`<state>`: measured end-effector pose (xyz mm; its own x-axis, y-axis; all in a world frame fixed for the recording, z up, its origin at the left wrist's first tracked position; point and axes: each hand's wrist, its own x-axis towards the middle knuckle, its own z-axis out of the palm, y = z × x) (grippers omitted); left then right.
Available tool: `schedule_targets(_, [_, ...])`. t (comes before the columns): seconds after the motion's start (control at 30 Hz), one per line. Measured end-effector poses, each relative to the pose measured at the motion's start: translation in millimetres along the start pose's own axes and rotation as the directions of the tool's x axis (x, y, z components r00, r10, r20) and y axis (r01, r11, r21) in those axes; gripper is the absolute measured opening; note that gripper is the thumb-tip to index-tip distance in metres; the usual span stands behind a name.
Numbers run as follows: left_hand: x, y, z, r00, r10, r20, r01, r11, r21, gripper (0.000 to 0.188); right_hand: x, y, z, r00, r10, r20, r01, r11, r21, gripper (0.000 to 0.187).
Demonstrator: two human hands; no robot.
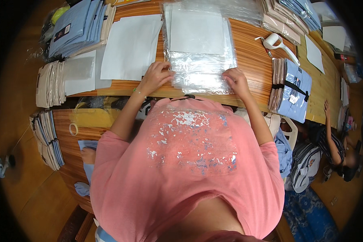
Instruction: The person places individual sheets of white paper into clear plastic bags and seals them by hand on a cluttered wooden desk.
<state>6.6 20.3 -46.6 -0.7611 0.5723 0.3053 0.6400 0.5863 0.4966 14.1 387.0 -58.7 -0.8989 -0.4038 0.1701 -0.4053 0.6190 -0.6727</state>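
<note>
In front of me on the wooden table lies a stack of clear plastic bags (201, 64), its lower part crinkled and shiny. A white sheet of paper or card (197, 34) shows on the upper part of the stack. With fingers and thumb closed, my left hand (156, 76) pinches the left edge of a bag near the table's front. On the opposite side my right hand (236, 82) pinches the right edge, its fingers curled. The film between the fingertips is thin and hard to make out.
White sheets (130, 46) lie to the left, near bagged blue shirts (74, 30) and beige folded garments (50, 84). At the right are a white lint roller (280, 46) and a strapped bundle of blue garments (296, 90). Another person's arm (330, 133) appears far right.
</note>
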Motion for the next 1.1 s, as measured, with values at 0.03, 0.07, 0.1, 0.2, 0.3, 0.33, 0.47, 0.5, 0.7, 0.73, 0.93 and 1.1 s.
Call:
schedule_targets(0.03, [1, 1, -1, 1.0, -0.009, -0.014, 0.009, 1.0, -0.011, 0.017, 1, 2, 0, 1.0, 0.021, -0.009, -0.021, 0.999, 0.04, 0.01])
schedule_targets(0.07, [1, 1, 1, 0.997, -0.075, -0.015, 0.073, 0.994, -0.078, 0.014, 0, 3, 1, 0.999, 0.044, -0.017, -0.042, 0.996, 0.08, 0.008])
schedule_targets(0.1, [-1, 0, 3, 0.99, -0.142, -0.012, 0.139, 0.98, -0.144, 0.012, 0, 2, 2, 0.997, 0.071, -0.023, -0.068, 0.993, 0.1, 0.008])
schedule_targets(0.2, [-4, 3, 13, 0.925, -0.381, -0.016, 0.34, 0.842, -0.418, 0.01, -1, -1, 7, 0.985, 0.162, -0.054, -0.152, 0.976, 0.154, 0.01])
schedule_targets(0.3, [-8, 0, 26, 0.861, -0.505, -0.068, 0.405, 0.759, -0.509, 0.012, -6, 1, 15, 0.961, 0.258, -0.099, -0.235, 0.951, 0.201, 0.013])
schedule_targets(0.33, [-10, -2, 29, 0.846, -0.525, -0.099, 0.411, 0.758, -0.506, 0.013, -8, 2, 16, 0.953, 0.284, -0.103, -0.257, 0.942, 0.215, 0.014])
schedule_targets(0.47, [-14, -4, 39, 0.801, -0.599, -0.028, 0.484, 0.673, -0.56, 0.014, -9, 2, 21, 0.94, 0.318, -0.12, -0.293, 0.937, 0.19, 0.016])
schedule_targets(0.5, [-15, -4, 41, 0.799, -0.6, -0.035, 0.484, 0.677, -0.554, 0.014, -8, 1, 21, 0.937, 0.329, -0.119, -0.305, 0.935, 0.179, 0.016])
schedule_targets(0.7, [-11, 0, 44, 0.788, -0.612, -0.067, 0.499, 0.698, -0.513, 0.02, -7, 1, 26, 0.926, 0.323, -0.196, -0.317, 0.946, 0.065, 0.018])
schedule_targets(0.73, [-10, 2, 43, 0.788, -0.611, -0.071, 0.502, 0.705, -0.501, 0.02, -7, 0, 27, 0.928, 0.297, -0.223, -0.298, 0.954, 0.032, 0.019])
schedule_targets(0.93, [-13, 10, 51, 0.855, -0.501, -0.134, 0.496, 0.866, -0.066, 0.028, -12, -12, 35, 0.886, 0.361, -0.292, -0.409, 0.905, -0.12, 0.013])
schedule_targets(1.1, [-16, 14, 60, 0.79, -0.575, -0.211, 0.583, 0.812, -0.031, 0.028, -25, -8, 44, 0.938, 0.132, -0.322, -0.229, 0.93, -0.287, 0.013])
